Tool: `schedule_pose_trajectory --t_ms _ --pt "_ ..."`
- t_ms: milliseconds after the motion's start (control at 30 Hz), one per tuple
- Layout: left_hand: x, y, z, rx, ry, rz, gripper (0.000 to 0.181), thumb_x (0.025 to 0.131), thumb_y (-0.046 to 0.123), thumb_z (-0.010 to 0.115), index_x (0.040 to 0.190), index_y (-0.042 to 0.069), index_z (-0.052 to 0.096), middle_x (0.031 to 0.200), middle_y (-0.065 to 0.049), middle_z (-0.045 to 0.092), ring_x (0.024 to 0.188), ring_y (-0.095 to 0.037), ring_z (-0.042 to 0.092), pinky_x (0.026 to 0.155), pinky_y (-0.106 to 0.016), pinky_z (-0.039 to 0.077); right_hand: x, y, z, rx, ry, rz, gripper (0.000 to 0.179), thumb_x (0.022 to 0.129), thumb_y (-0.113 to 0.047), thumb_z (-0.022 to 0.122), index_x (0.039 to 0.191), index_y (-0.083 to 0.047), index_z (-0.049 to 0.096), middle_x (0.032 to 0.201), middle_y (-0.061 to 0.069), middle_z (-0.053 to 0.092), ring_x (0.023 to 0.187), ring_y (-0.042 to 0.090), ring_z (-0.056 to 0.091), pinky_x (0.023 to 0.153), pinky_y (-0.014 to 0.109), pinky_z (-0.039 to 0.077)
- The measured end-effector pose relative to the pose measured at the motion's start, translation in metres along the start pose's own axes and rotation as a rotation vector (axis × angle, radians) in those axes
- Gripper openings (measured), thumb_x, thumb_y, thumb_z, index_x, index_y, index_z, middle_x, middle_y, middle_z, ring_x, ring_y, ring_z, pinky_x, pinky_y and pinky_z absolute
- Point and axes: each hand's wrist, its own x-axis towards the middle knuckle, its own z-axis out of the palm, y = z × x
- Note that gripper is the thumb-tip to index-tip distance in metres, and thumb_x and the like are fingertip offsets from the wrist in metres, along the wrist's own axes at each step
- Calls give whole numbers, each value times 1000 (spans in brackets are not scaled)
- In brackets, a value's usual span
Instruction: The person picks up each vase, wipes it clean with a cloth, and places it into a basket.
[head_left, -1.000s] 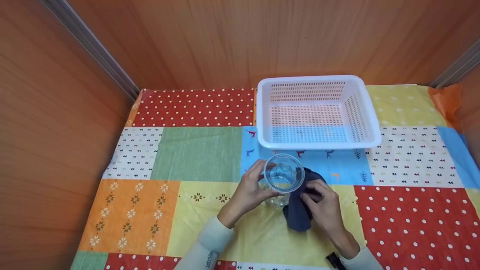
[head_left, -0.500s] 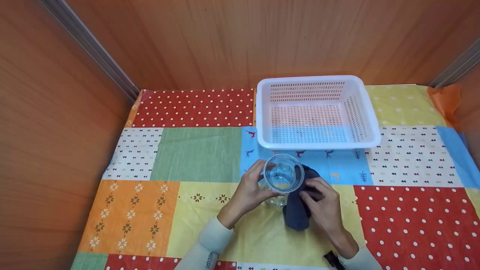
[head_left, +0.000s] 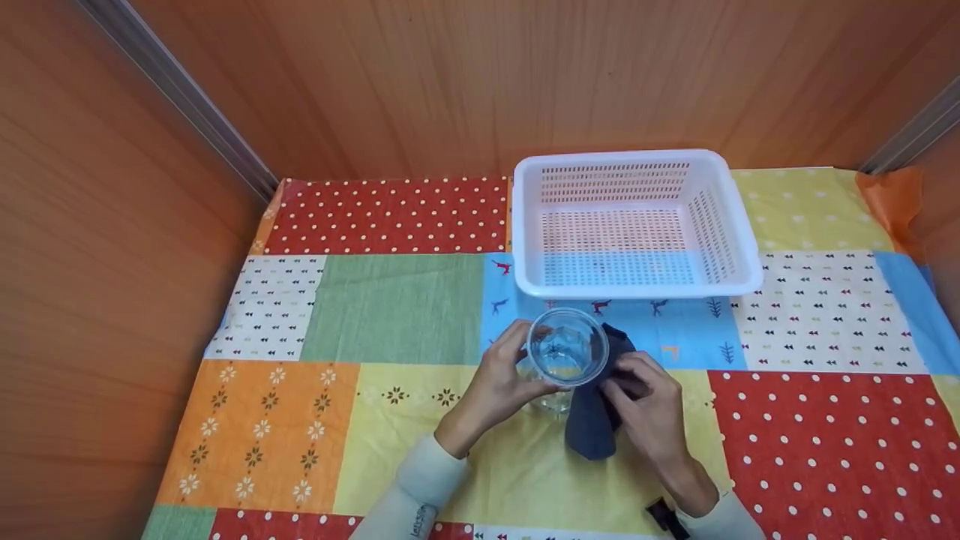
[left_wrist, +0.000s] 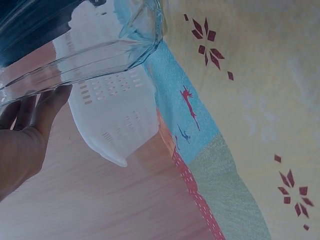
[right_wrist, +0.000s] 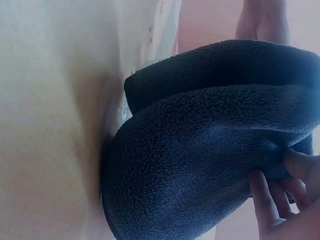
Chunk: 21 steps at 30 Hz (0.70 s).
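Note:
In the head view my left hand (head_left: 499, 379) grips a clear glass cup (head_left: 568, 349) from its left side, fingers behind and thumb in front. The cup's mouth faces up toward the head camera. Faceted walls of the cup (left_wrist: 107, 60) show in the left wrist view. My right hand (head_left: 652, 405) pinches a dark grey-blue towel (head_left: 590, 431) against the cup's right side. The towel (right_wrist: 170, 165) looks fluffy and folded over in the right wrist view, with fingers (right_wrist: 264, 200) pressed into it. I cannot tell whether the cup's base touches the table.
A white perforated plastic basket (head_left: 637, 291) stands just behind the hands, with nothing in it. Beneath everything lies a colourful patchwork tablecloth (head_left: 405, 307). Wooden panels (head_left: 480, 90) rise at the back and both sides.
The towel has shifted slightly left and its far end has moved around behind the cup's right side. My right hand has moved very little; the left hand and cup stay put.

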Motion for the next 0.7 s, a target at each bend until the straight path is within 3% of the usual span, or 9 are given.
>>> schedule_pose_trajectory --t_ms 267,400,600,700 --pt "-1 1 0 19 7 1 72 81 20 94 143 10 57 136 -15 62 129 -23 61 104 -44 57 -2 5 -2 -57 -34 35 25 79 22 79 96 4 74 100 15 69 98 6 67 84 13 58" --pt "-2 0 1 21 16 12 73 80 19 95 142 8 58 135 -15 63 128 -26 62 102 -43 58 -3 10 -4 -85 -63 69 24 80 20 79 96 3 74 100 16 69 98 14 68 84 13 57" --pt "-1 2 1 3 13 11 75 81 19 95 144 9 57 135 -15 62 128 -31 62 104 -45 57 -6 20 -6 -103 -110 119 22 82 19 78 96 3 72 100 14 67 99 9 67 83 14 58" --pt "-1 3 1 -7 5 9 74 82 19 94 145 8 56 137 -16 61 130 -36 61 104 -49 57 -7 22 -7 -114 -118 138 21 83 18 78 96 3 71 100 14 67 99 13 68 83 16 59"
